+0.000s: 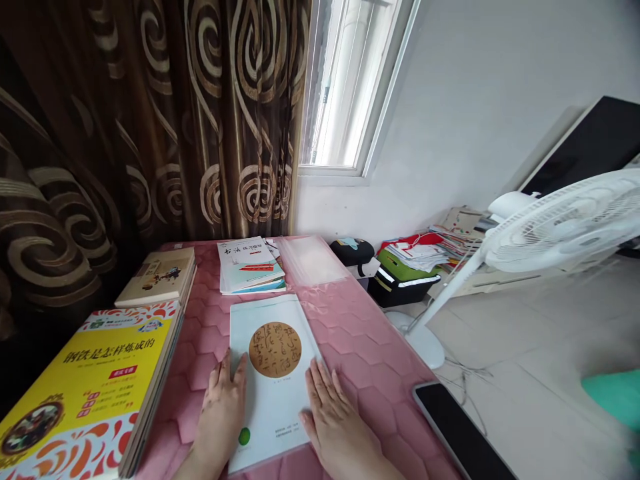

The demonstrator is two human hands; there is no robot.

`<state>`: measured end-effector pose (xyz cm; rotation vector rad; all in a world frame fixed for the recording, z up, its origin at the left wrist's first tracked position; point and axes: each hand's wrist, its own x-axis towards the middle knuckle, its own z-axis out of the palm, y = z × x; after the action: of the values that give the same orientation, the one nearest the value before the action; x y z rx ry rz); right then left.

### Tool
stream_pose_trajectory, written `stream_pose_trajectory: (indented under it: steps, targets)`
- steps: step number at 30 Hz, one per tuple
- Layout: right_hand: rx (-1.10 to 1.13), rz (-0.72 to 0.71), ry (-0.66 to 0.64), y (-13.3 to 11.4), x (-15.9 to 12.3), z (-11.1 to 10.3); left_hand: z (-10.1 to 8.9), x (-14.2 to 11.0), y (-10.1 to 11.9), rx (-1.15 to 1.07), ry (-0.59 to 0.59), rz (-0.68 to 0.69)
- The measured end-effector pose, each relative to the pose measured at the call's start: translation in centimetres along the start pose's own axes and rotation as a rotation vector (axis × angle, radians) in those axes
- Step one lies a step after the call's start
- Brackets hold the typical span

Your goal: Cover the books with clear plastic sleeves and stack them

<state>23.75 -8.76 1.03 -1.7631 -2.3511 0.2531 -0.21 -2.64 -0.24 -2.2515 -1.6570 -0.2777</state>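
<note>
**Desk scene, viewed from above, left to right.** At far left hangs a brown curtain (125, 133) with cream spiral figures. Below it, on a pink quilted table cover (200, 340), lies a stack of books topped by a yellow-covered volume (95, 393) with a Chinese title; a smaller cream paperback (157, 277) lies beyond it.

Centre: the left hand (220, 420) lies open and flat, fingers slightly spread, its thumb against the left edge of a white calligraphy workbook (275, 380) that has a round tan emblem on its cover. The right hand (337, 427), equally open, rests its fingertips at the book's right edge. The workbook lies flat between the hands, which flank it without a closed grip. Further on are a stack of white practice books (250, 267) and a clear plastic sleeve (313, 260).

Right: a black tablet (455, 433) lies at the table's near corner. On the tiled floor beyond stand a black bag (400, 290) and a white electric fan (565, 223), with a pile of papers (415, 253) behind. A window (345, 87) is set in the white wall above.
</note>
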Motion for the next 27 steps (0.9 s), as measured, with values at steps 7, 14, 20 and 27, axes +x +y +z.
stream_pose_trajectory:
  steps: [7, 14, 20, 27]
  targets:
    - [0.071, -0.234, -0.165, -0.4, 10.8, -2.2, -1.2, 0.4, 0.3, 0.044, -0.03, -0.059]
    - [-0.044, -0.025, -0.135, 3.8, 19.0, -4.2, -1.2, 0.3, 0.4, 0.054, -0.013, -0.09]
    - [0.045, -0.361, -0.18, -1.0, 14.7, -1.6, -1.1, 0.4, 0.4, -0.017, -0.048, -0.118]
    - [0.115, -0.632, -0.205, -4.0, 18.3, -0.7, -1.0, 0.7, 0.4, -0.055, -0.068, -0.146]
